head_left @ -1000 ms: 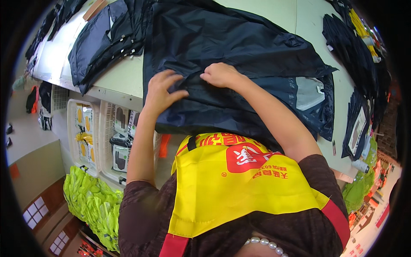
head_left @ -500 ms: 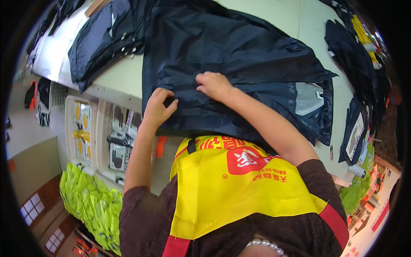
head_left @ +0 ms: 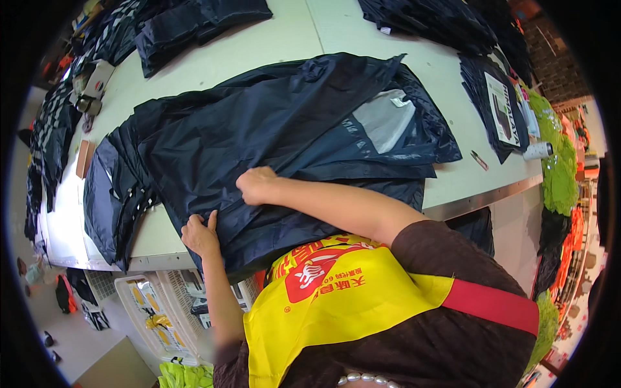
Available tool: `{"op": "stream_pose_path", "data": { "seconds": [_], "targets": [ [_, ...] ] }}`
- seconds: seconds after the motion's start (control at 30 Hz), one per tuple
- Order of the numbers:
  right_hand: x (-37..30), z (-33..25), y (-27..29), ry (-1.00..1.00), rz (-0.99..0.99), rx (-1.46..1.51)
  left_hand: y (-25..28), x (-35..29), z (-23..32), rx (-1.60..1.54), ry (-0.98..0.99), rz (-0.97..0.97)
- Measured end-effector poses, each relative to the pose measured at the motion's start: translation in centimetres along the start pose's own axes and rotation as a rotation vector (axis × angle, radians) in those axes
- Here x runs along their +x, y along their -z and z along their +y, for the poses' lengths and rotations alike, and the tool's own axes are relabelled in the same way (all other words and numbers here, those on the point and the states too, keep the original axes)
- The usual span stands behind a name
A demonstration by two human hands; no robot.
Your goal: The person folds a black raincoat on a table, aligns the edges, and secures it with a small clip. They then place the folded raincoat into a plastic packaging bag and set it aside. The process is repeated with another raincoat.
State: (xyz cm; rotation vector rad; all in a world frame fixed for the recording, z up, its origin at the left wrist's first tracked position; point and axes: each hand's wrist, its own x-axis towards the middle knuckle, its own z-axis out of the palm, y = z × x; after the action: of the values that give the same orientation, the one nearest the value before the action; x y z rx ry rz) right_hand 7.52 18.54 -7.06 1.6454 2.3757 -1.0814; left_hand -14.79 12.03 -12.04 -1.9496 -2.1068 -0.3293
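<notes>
A dark navy rain jacket (head_left: 226, 139) of thin, creased fabric lies spread over the table, its near edge hanging towards my apron. Near its middle, my right hand (head_left: 257, 186) is closed in a fist on a fold of the fabric. At the jacket's left edge is my left hand (head_left: 202, 235), fingers curled onto the cloth and thumb raised a little apart. A pale grey panel (head_left: 385, 119) shows inside the opening at the right end. My hands hide the cloth directly under them.
Folded dark garments (head_left: 113, 194) lie left of the jacket; another dark bundle (head_left: 200, 26) is at the back. Right are packaged dark items (head_left: 495, 110), a thread spool (head_left: 538, 151) and a small cutter (head_left: 479, 160). White baskets (head_left: 152, 317) stand below the table's left front edge.
The head view has swung, showing more of the table's far side. The jacket now lies slanted in the picture. My right hand is lower and farther left; both hands stay at the cloth.
</notes>
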Motion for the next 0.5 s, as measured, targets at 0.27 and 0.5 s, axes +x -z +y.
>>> {"op": "stream_pose_path", "data": {
  "seconds": [0.27,0.5],
  "targets": [
    [-17.0,33.6,17.4,-0.471,0.369,0.012,-0.6,0.2,-1.1,-0.008,0.097,0.013],
    [-17.9,34.8,14.4,-0.49,0.595,0.059,0.3,2.0,-0.5,0.114,0.078,-0.07]
  ]
}}
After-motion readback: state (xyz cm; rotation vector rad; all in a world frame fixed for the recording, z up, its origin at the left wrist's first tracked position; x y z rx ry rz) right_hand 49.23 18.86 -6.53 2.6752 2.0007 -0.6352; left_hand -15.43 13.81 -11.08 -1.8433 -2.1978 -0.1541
